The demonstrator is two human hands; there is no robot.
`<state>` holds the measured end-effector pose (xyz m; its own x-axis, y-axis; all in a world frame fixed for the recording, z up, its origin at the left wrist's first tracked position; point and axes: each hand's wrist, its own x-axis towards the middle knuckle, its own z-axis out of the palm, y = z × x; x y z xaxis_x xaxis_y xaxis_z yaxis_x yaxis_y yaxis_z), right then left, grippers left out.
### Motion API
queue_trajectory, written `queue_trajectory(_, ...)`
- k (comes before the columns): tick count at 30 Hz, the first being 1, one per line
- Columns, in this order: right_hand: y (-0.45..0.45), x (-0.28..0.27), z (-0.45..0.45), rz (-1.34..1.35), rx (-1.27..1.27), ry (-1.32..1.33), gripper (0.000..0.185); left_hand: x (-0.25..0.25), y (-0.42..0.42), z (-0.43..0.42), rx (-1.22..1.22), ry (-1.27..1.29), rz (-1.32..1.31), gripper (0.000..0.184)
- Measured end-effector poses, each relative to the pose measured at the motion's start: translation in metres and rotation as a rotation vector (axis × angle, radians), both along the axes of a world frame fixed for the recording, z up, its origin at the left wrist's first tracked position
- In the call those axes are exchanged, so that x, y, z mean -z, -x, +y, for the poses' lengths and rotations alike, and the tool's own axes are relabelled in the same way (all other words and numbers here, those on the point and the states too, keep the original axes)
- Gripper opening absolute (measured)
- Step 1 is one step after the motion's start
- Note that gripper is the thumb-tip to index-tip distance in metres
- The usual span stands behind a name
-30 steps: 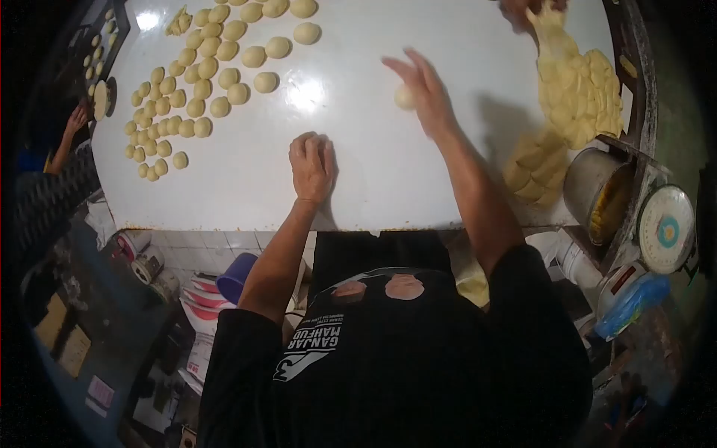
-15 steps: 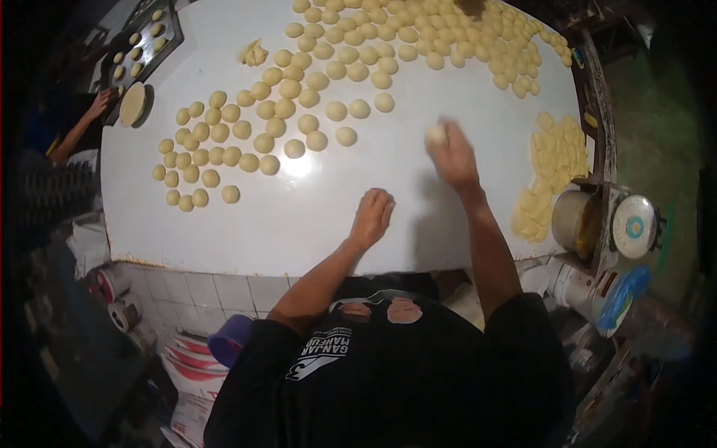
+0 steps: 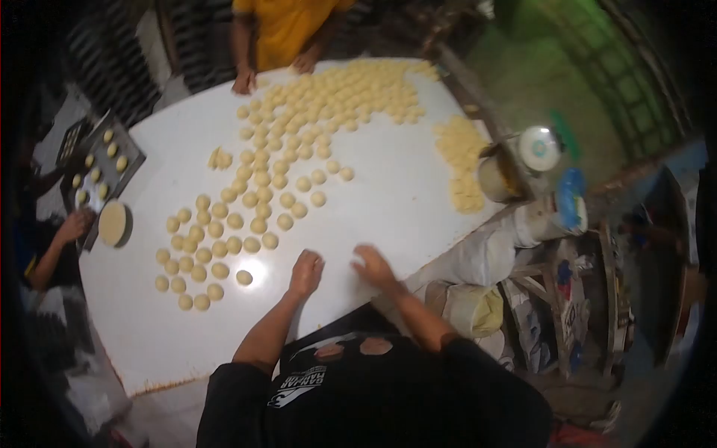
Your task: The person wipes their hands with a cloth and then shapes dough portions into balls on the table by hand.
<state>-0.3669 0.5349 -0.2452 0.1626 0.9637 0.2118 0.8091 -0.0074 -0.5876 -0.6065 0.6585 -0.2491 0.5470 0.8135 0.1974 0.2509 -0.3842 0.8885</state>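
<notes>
Pale yellow balls [image 3: 234, 244] lie in loose rows on the white table [image 3: 396, 187]. Half a second ago, my right hand [image 3: 373, 267] had one ball; now I see none with it, and its blurred fingers look loose. One more ball [image 3: 346, 173] sits at the right end of a row, so I judge that this piece has joined the others. My left hand [image 3: 305, 274] is curled; whether it hides dough, I cannot tell.
</notes>
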Motion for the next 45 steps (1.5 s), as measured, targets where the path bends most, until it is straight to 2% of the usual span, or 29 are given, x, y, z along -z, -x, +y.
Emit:
queue_trajectory(3,0.029,-0.016,-0.058,0.003,0.133,0.048,0.041,0.013,0.024,-0.001,0.049,0.040,0.050,0.012)
queue_trajectory(5,0.056,-0.047,-0.107,0.138,0.286,0.193,0.038,0.002,0.039,-0.014,0.065,0.077,0.023,0.016)
queue_trajectory(8,0.079,-0.062,-0.157,0.220,0.366,0.257,0.037,0.010,0.064,-0.033,0.051,0.047,-0.015,0.019)
queue_trajectory(11,0.102,-0.011,-0.228,0.304,0.544,0.179,0.034,0.018,0.080,-0.057,-0.012,0.030,-0.055,0.022)
queue_trajectory(13,0.114,0.049,-0.294,0.221,0.510,0.284,0.032,0.020,0.095,-0.071,-0.056,0.051,-0.051,0.023)
queue_trajectory(15,0.141,0.092,-0.364,0.074,0.489,0.535,0.037,0.018,0.104,-0.078,-0.070,0.036,-0.005,0.025)
queue_trajectory(16,0.157,0.144,-0.417,-0.082,0.398,0.554,0.040,0.015,0.111,-0.076,-0.059,0.029,0.000,0.025)
queue_trajectory(18,0.180,0.238,-0.511,-0.173,0.240,0.671,0.032,0.016,0.116,-0.079,-0.081,0.056,0.081,0.027)
queue_trajectory(19,0.197,0.200,-0.527,0.090,0.239,0.917,0.032,0.016,0.116,-0.080,-0.077,0.058,0.078,0.027)
queue_trajectory(21,0.199,0.158,-0.528,0.308,0.252,1.129,0.033,0.014,0.113,-0.068,-0.084,0.175,0.070,0.031)
queue_trajectory(23,0.186,0.149,-0.523,0.344,0.221,1.201,0.035,0.017,0.103,-0.060,-0.095,0.205,0.060,0.032)
queue_trajectory(25,0.159,0.145,-0.499,0.303,0.171,1.201,0.036,0.000,0.085,-0.048,-0.097,0.248,-0.089,0.030)
queue_trajectory(26,0.140,0.146,-0.477,0.216,0.132,1.149,0.037,-0.006,0.070,-0.040,-0.096,0.250,-0.083,0.030)
queue_trajectory(27,0.131,0.147,-0.464,-0.246,0.097,0.737,0.025,-0.010,0.055,-0.030,-0.090,0.163,-0.145,0.028)
queue_trajectory(28,0.095,0.173,-0.444,-0.316,-0.035,0.675,0.027,-0.013,0.041,-0.018,-0.086,0.081,-0.200,0.028)
queue_trajectory(29,0.073,0.165,-0.415,0.231,0.268,0.769,0.028,-0.011,0.025,-0.001,-0.067,0.075,-0.188,0.030)
queue_trajectory(30,0.044,0.185,-0.395,-0.123,0.123,0.623,0.030,-0.003,0.003,0.017,-0.097,-0.056,-0.172,0.035)
queue_trajectory(31,0.041,0.133,-0.363,0.031,0.365,0.536,0.029,-0.061,-0.008,0.010,-0.026,0.175,-0.295,0.040)
queue_trajectory(32,0.015,0.141,-0.340,-0.012,0.317,0.404,0.027,-0.059,-0.028,0.023,-0.081,0.040,-0.273,0.042)
queue_trajectory(33,0.010,0.094,-0.304,0.233,0.452,0.467,0.026,-0.059,-0.051,0.037,-0.086,-0.053,-0.335,0.038)
queue_trajectory(34,0.004,0.040,-0.269,0.290,0.444,0.473,0.030,-0.059,-0.065,0.048,-0.095,-0.096,-0.260,0.030)
queue_trajectory(35,0.011,-0.027,-0.228,0.316,0.595,0.448,0.033,-0.085,-0.079,0.051,-0.048,-0.009,-0.255,0.025)
queue_trajectory(37,-0.005,-0.050,-0.190,0.378,0.585,0.306,0.036,-0.084,-0.108,0.062,-0.033,-0.057,-0.217,0.026)
queue_trajectory(39,-0.017,-0.065,-0.161,0.430,0.534,0.347,0.037,-0.067,-0.130,0.070,0.002,-0.083,-0.223,0.037)
queue_trajectory(41,-0.033,-0.070,-0.141,0.487,0.483,0.364,0.037,-0.031,-0.133,0.071,0.095,-0.054,-0.151,0.044)
queue_trajectory(43,-0.060,-0.065,-0.127,0.443,0.401,0.393,0.031,0.001,-0.134,0.059,0.137,-0.396,0.590,0.057)
queue_trajectory(44,-0.081,-0.063,-0.120,0.453,0.406,0.400,0.031,-0.013,-0.135,0.058,0.202,-0.369,0.686,0.065)
queue_trajectory(45,-0.111,-0.061,-0.112,0.356,0.452,0.389,0.030,-0.021,-0.141,0.056,0.207,-0.367,0.694,0.065)
